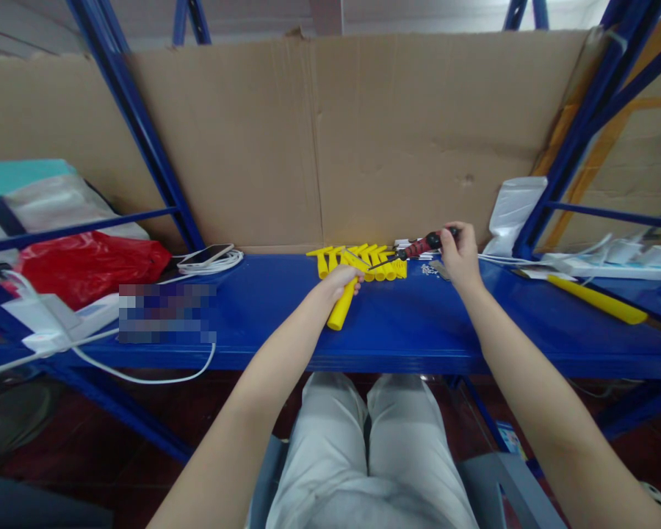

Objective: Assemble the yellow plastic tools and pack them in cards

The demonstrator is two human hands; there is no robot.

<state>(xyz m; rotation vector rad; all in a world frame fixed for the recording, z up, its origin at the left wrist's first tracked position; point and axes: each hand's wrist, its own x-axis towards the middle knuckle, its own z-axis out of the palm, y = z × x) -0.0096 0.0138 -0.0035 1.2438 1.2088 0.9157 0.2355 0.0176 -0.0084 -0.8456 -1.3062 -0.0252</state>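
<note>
My left hand (348, 279) is closed around a yellow tube-handled tool (338, 311), whose thick round end slants down toward me. In my right hand (460, 257) is a red-and-black screwdriver (419, 247), gripped at its black end. Its thin shaft points left and reaches the upper end of the tool by my left fingers; whether the tip touches a screw is too small to tell. Just behind my left hand lies a row of several similar yellow pieces (380, 270). Small metallic bits, perhaps screws (430, 270), are scattered on the blue shelf (407, 323) near my right hand.
Cardboard (242, 147) stands along the back. At left are a red plastic bag (91, 268), a phone (206, 254) on a coiled white cable and a white power strip (82, 323). At right lie a long yellow handle (598, 300) and another power strip (611, 266).
</note>
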